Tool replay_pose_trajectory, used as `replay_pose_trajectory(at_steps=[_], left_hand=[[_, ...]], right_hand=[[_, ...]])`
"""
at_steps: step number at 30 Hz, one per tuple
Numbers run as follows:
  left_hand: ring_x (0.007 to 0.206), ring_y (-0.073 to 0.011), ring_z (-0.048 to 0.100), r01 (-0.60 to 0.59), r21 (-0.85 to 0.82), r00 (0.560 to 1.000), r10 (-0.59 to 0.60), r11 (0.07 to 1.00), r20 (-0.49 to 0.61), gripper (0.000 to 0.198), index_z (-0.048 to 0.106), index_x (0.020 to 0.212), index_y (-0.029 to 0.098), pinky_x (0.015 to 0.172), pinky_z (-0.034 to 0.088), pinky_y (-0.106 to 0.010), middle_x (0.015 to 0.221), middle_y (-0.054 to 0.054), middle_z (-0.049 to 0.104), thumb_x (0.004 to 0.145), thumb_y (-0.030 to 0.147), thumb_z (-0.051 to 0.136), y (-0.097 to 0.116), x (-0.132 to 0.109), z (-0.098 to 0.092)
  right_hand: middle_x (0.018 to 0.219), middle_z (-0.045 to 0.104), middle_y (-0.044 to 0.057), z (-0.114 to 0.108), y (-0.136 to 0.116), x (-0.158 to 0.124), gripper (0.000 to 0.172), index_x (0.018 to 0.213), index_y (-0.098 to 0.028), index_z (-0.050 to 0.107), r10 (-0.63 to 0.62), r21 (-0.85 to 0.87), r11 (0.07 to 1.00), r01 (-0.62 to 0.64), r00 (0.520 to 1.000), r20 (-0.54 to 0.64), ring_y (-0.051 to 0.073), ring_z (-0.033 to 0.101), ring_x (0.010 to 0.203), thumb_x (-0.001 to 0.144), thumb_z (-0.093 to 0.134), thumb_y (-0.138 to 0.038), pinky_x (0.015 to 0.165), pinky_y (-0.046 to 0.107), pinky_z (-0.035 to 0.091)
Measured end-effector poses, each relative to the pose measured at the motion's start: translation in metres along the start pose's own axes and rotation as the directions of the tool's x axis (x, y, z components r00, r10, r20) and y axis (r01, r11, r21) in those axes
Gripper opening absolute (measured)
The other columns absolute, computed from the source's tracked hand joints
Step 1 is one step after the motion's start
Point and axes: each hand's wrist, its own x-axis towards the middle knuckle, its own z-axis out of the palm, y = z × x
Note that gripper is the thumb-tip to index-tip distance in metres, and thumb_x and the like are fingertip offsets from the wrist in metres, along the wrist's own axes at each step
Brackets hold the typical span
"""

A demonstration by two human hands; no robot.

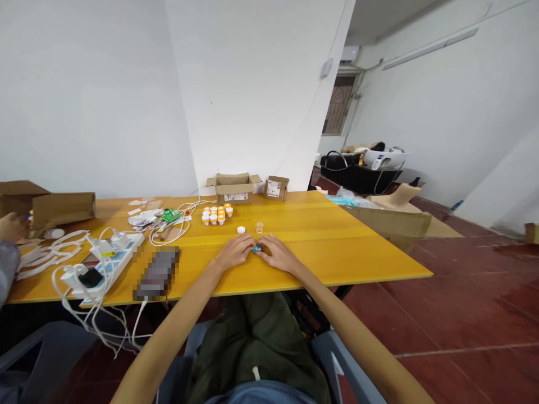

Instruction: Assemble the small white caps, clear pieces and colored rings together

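Observation:
My left hand point(236, 251) and my right hand point(278, 254) rest side by side on the yellow table point(345, 247), fingers curled in. Between their fingertips they pinch a small teal object point(257, 248). Just beyond the hands lie a white cap point(241, 229) and a small clear cup point(260, 227). Farther back stands a cluster of small white and orange containers point(217, 214).
Two open cardboard boxes point(234, 188) sit at the table's far edge. A power strip with chargers and white cables point(105, 259) and a dark phone point(158, 274) lie at the left. Another person's hand point(12, 227) shows at the far left by a box point(50, 206).

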Motion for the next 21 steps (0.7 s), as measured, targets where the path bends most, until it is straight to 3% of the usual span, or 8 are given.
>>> replay_pose_trajectory(at_steps=[21], left_hand=[[0.098, -0.0216, 0.063, 0.013, 0.071, 1.0, -0.014, 0.997, 0.008, 0.024, 0.066, 0.1, 0.023, 0.092, 0.051, -0.035, 0.1, -0.005, 0.068, 0.083, 0.012, 0.053, 0.0053, 0.0008, -0.0032]], right_hand=[[0.102, 0.068, 0.006, -0.0007, -0.0008, 0.0002, 0.011, 0.1, -0.024, 0.065, -0.004, 0.009, 1.0, 0.004, 1.0, 0.003, 0.023, 0.063, 0.099, 0.094, 0.06, -0.032, 0.094, 0.041, 0.05]])
